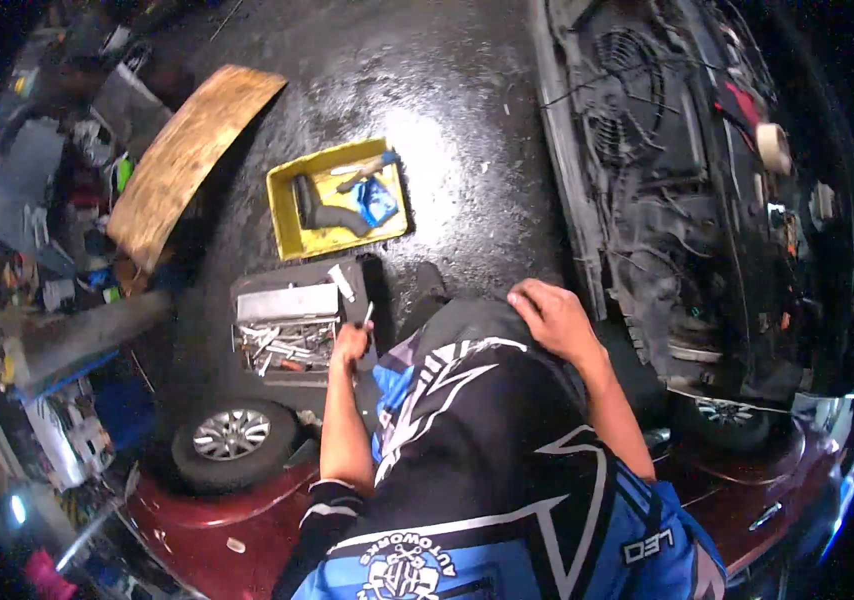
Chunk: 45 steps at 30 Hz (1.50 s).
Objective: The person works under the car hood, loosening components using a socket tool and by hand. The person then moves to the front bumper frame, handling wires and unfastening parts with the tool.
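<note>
My left hand [351, 343] is closed around a short, light-coloured metal tool [369, 313], whose exact kind I cannot make out. It is at the right edge of an open toolbox [250, 336] full of loose wrenches and other hand tools [292, 345]. A white tube [341, 283] lies on the dark surface just beyond that hand. Over my bent knee rests my right hand [555, 320], fingers loosely bent, with nothing visible in it.
A yellow crate [284, 222] holding a blue packet [376, 203] and dark hose-like parts stands ahead on the wet dark floor. A wooden board [187, 150] lies left of it. Along the right is a dirty car part [647, 150]. A wheel [232, 437] and red bodywork are close by.
</note>
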Available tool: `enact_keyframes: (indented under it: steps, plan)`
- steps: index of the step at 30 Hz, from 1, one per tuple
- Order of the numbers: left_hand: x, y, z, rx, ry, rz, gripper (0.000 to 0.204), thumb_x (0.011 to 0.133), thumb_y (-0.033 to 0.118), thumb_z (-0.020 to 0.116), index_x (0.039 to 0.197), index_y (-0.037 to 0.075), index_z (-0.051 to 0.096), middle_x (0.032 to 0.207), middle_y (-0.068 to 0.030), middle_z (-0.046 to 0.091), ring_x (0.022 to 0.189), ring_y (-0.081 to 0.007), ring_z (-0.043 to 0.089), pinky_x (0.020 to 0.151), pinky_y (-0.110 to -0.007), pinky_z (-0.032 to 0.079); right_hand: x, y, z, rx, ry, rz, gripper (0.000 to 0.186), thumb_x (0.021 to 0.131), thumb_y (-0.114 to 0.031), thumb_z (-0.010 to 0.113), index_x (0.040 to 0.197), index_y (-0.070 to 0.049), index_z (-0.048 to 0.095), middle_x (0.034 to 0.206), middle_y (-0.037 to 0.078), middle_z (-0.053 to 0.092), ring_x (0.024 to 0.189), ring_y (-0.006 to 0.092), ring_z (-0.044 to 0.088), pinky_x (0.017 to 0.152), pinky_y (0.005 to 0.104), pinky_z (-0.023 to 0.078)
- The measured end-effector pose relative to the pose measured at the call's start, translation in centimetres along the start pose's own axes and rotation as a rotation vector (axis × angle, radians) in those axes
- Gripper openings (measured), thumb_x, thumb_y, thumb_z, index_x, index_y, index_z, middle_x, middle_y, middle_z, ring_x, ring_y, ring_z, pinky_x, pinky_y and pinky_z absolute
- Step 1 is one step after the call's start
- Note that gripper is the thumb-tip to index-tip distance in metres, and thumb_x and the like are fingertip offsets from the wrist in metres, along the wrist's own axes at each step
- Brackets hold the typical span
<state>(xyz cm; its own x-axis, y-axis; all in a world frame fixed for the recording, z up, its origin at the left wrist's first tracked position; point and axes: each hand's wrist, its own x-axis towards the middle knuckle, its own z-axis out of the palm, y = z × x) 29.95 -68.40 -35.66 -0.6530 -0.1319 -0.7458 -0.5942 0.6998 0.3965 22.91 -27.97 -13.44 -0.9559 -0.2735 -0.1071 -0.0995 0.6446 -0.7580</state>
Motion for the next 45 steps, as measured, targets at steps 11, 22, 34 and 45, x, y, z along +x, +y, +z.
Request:
enact_keyframes:
  steps: [11, 22, 34, 45]
  plan:
    - [1.4, -6.5, -5.5, 0.12, 0.045, -0.096, 0.043, 0.084, 0.038, 0.059, 0.096, -0.002, 0.067, 0.088, -0.0267, 0.066, 0.092, -0.0368, 0.065, 0.081, -0.045, 0.049, 7.9, -8.4, 3.0, -0.293, -0.234, 0.11, 0.022, 0.09, -0.021, 0.056, 0.094, 0.0, 0.062, 0.095, 0.018, 0.065, 0.092, 0.0356, 0.062, 0.079, 0.0402, 0.049]
    - [-5.0, 18.6, -11.4, 0.153, 0.172, 0.737, 0.017, 0.088, 0.016, 0.054, 0.098, 0.003, 0.059, 0.084, -0.018, 0.06, 0.086, -0.0364, 0.06, 0.077, -0.046, 0.045, 14.9, -8.4, 5.3, -0.359, -0.288, -0.363, 0.036, 0.086, -0.03, 0.06, 0.107, -0.001, 0.06, 0.114, 0.021, 0.057, 0.107, 0.0353, 0.054, 0.093, 0.0428, 0.043]
    - [-4.6, 34.3, -10.2, 0.356, 0.122, 1.047, 0.031, 0.084, 0.03, 0.065, 0.095, 0.001, 0.061, 0.085, -0.0155, 0.058, 0.084, -0.0338, 0.057, 0.078, -0.042, 0.043, 11.8, 1.0, -3.8, -0.002, -0.241, 0.066, 0.04, 0.09, -0.041, 0.055, 0.088, -0.002, 0.061, 0.079, 0.022, 0.063, 0.076, 0.0433, 0.059, 0.067, 0.0504, 0.044]
    - [4.2, 44.2, -16.4, 0.287, 0.163, 0.854, 0.042, 0.09, 0.034, 0.058, 0.118, 0.002, 0.055, 0.106, -0.0209, 0.057, 0.1, -0.0378, 0.056, 0.084, -0.042, 0.046, 14.9, 6.8, -8.9, 0.832, 0.055, 0.48, 0.023, 0.09, -0.022, 0.062, 0.095, 0.0, 0.065, 0.079, 0.001, 0.064, 0.076, 0.0101, 0.058, 0.071, 0.0261, 0.047]
